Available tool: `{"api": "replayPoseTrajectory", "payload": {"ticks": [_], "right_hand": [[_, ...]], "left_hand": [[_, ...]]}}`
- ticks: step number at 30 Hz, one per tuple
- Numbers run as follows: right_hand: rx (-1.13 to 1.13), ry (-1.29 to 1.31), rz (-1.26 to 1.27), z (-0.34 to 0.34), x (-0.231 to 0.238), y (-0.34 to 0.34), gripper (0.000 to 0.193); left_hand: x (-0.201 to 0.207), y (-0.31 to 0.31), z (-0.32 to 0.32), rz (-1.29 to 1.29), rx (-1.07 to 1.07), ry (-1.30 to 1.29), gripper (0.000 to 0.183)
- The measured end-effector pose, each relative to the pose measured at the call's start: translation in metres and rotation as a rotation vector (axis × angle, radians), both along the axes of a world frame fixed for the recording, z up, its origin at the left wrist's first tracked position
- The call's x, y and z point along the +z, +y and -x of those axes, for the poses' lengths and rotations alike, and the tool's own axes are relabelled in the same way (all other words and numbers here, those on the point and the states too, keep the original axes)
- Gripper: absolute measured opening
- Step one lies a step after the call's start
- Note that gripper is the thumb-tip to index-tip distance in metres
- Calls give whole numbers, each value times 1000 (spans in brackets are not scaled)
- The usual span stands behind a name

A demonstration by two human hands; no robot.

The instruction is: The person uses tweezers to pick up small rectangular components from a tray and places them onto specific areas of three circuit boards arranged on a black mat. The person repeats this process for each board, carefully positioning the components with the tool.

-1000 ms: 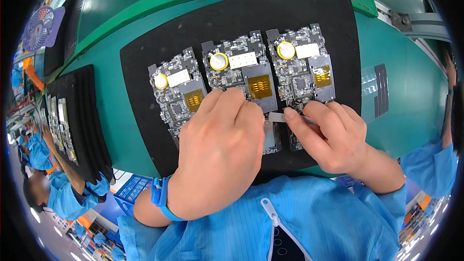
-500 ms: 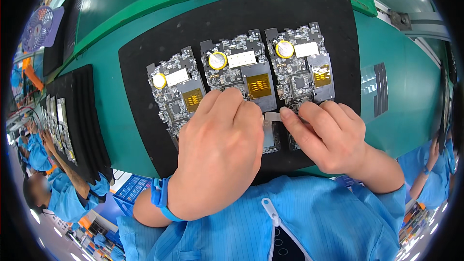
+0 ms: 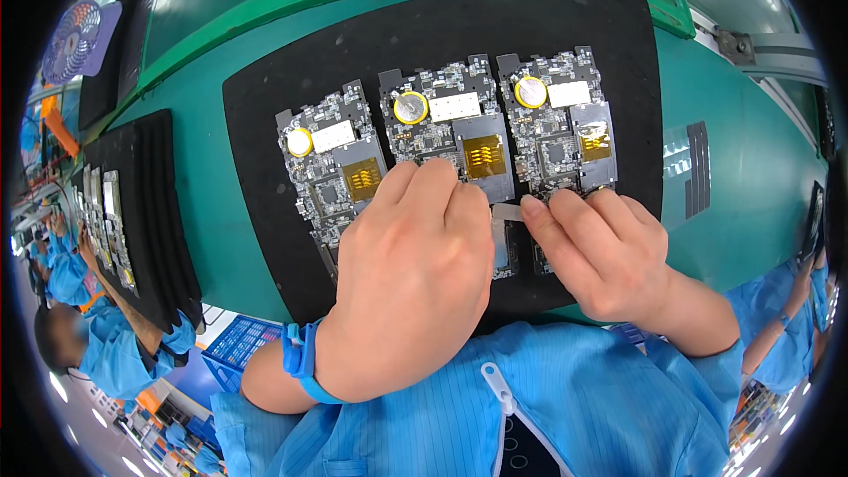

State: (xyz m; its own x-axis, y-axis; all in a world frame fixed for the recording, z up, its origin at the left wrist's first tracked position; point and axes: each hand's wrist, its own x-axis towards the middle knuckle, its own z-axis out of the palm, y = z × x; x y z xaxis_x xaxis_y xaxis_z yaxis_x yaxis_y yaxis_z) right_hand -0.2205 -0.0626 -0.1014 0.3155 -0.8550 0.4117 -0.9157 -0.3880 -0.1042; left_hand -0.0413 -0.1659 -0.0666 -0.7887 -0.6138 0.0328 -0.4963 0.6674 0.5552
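Three dark circuit boards lie side by side on a black foam mat: a left board, a middle board and a right board. Each carries a round yellow-rimmed cell, a white metal shield and an amber film patch. Over the lower part of the middle board, my left hand is closed, its fingertips hidden beneath it. A short pale strip spans the gap between both hands. Thumb and fingers of my right hand pinch its right end, just below the right board.
Clear film with dark strips lies right of the mat on the green table. At left, a stack of black mats holds more boards beside a co-worker. A blue basket is at lower left; another person's sleeve shows at right.
The boards and mat appear shifted slightly right in the picture. My left hand also sits slightly further right, while my right hand keeps its pinch on the pale strip.
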Motion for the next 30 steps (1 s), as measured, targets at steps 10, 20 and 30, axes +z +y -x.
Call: {"api": "replayPoseTrajectory", "payload": {"ticks": [10, 20, 30], "right_hand": [[9, -4, -11, 1, 3, -2, 24], [-35, -158, 26, 21, 1, 3, 40], [-447, -351, -44, 46, 18, -3, 31]], "left_hand": [[-1, 2, 1, 36, 6, -17, 13], [-2, 5, -2, -1, 77, 70, 9], [-7, 9, -19, -108, 87, 79, 12]]}}
